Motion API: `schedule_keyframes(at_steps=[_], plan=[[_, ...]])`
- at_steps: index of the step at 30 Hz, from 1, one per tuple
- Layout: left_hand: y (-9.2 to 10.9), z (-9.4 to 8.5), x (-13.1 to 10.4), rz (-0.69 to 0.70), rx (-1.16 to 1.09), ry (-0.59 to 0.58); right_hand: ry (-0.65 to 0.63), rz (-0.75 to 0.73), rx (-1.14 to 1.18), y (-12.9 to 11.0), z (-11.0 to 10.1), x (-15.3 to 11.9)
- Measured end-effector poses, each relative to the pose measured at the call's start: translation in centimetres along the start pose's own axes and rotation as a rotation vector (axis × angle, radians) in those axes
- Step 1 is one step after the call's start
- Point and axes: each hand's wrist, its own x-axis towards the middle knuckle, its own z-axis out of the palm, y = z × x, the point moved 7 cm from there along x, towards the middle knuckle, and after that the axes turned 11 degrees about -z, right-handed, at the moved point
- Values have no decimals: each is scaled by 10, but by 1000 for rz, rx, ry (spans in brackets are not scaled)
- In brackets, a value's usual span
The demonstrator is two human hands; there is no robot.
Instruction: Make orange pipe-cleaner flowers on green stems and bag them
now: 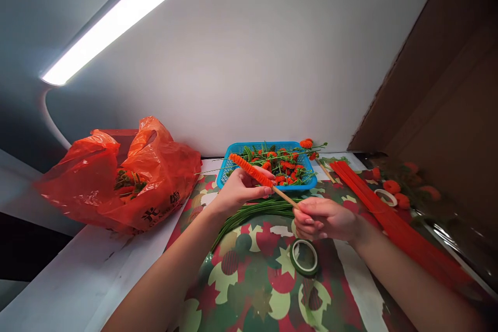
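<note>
An orange fuzzy strip (249, 168) is wound in a coil around one end of a thin wooden stick (286, 197), which slants down to the right. My left hand (243, 187) pinches the coil near its lower end. The bare end of the stick is gripped by the closed fingers of my right hand (321, 217). Just below my right hand, a roll of green tape (304, 258) lies on the patterned cloth (257, 280). Long green stems (249, 213) lie behind and beneath my hands.
A blue basket (221, 179) at the back holds orange flowers with green stems. An orange plastic bag (167, 176) stands at left. Orange strips (361, 194), a white ring (385, 197) and more orange flowers (391, 187) are at right. A lamp (128, 15) shines above.
</note>
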Motion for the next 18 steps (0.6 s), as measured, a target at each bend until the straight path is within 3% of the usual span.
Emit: schedule_keyframes(at_steps=[8, 18], plan=[[2, 4, -1, 28, -100, 42, 62, -29, -55, -3, 0, 1], [-3, 3, 0, 80, -215, 150, 68, -106, 40, -3, 5, 5]])
